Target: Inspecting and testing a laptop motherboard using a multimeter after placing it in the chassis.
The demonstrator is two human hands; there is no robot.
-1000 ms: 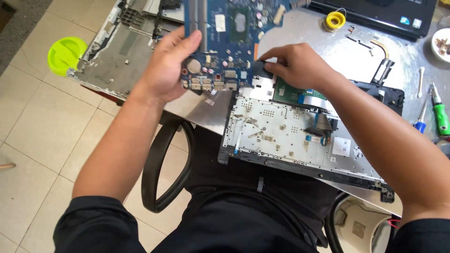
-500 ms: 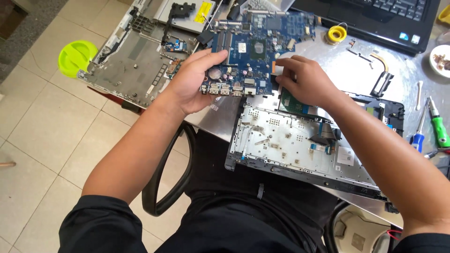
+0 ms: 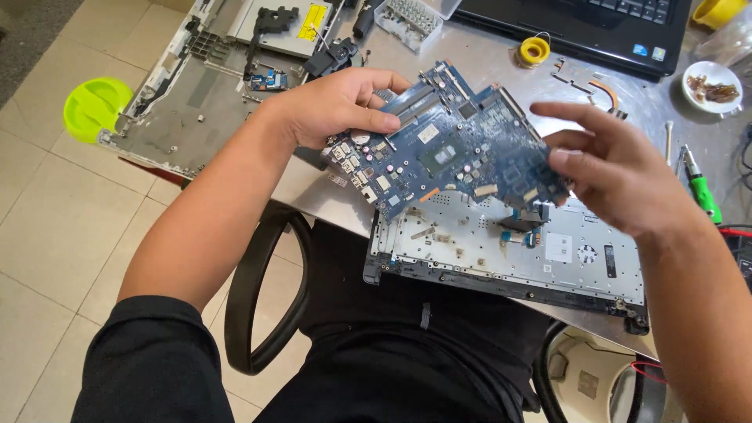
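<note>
While the left hand (image 3: 337, 106) grips the blue circuit board (image 3: 450, 149) by its left edge, thumb on top and fingers curled under, the board hangs tilted above the table, clear of the open laptop shell (image 3: 509, 254) that lies beneath it. Held that way, the chip side faces up towards the camera, which looks like a grip chosen to keep fingers off the parts and to give a plain view of them. The right hand (image 3: 615, 168) sits at the board's right edge with its fingers spread and loose; they touch or nearly touch the rim, but I cannot tell whether they truly hold it.

The shell rests at the near edge of the grey table (image 3: 501, 70), half over the person's lap, its pale metal inside turned up and a small white square label (image 3: 558, 247) stuck near the middle. A second stripped laptop base (image 3: 196, 102) lies at the far left corner, hanging over the table edge, with a yellow rectangular label (image 3: 313, 21) on a flat metal part at its top. A closed black laptop (image 3: 580, 31) stands at the back with small coloured stickers on its front corner. Near it lies a yellow roll of wire (image 3: 535, 51), a white dish (image 3: 711, 86) with brown bits, and a green-handled screwdriver (image 3: 701, 188) at the right. A lime green round stool (image 3: 95, 106) stands on the tiled floor.
</note>
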